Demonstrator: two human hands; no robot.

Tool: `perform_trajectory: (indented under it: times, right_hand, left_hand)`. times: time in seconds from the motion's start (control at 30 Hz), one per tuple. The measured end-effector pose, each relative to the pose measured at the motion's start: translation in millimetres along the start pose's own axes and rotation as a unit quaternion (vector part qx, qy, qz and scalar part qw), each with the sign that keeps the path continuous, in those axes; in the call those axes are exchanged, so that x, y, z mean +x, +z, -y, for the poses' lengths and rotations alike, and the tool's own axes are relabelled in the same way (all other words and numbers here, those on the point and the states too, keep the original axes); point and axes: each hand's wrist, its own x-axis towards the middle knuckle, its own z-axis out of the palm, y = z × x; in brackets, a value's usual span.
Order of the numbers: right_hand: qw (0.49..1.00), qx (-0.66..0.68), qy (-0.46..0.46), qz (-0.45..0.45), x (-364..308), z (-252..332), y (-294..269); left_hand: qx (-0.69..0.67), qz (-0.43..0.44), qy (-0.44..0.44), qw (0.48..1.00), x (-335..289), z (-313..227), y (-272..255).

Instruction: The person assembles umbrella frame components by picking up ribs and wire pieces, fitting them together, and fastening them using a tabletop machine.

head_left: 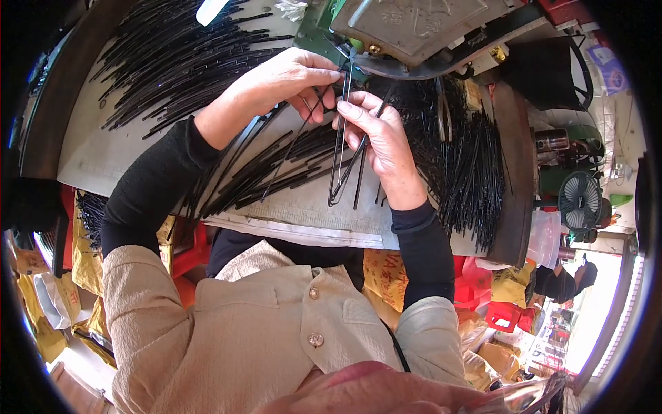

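My left hand [303, 83] is closed, its thumb and fingers pinching thin black metal rods close under the machine's front. Beside it my right hand [379, 141] grips a long narrow folded black rod [336, 183] that looks like a jointed umbrella rib, along with other thin rods that slant down past its fingers. The upper ends of these rods meet near the tip of the machine [353, 58]; whether they touch it cannot be made out. On the worktable [303, 215], below my hands, lies a loose bunch of black rods [276, 169].
A large heap of black rods [186, 58] covers the table's left side. Another dense pile [476, 179] lies at the right by the wooden edge [517, 172]. The metal machine [420, 27] stands at the back. A small fan [580, 199] is off to the right.
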Motion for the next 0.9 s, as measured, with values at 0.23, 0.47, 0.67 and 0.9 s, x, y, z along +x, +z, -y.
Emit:
perform_trajectory:
  times: [0.23,0.47,0.67,0.9]
  right_hand:
    - [1.0,0.006,0.003,0.013,3,1,-1]
    - [1.0,0.006,0.013,0.025,4,3,-3]
    - [1.0,-0.003,0.015,0.01,4,4,-2]
    - [1.0,-0.004,0.003,-0.001,7,4,0]
  left_hand:
    - [-0.029,0.011,-0.003,1.0,3,5,-2]
    - [-0.031,0.014,0.01,0.999,2,5,-1]
    - [-0.028,0.009,-0.004,1.0,4,10,-1]
    - [-0.022,0.008,0.003,1.0,6,7,-2]
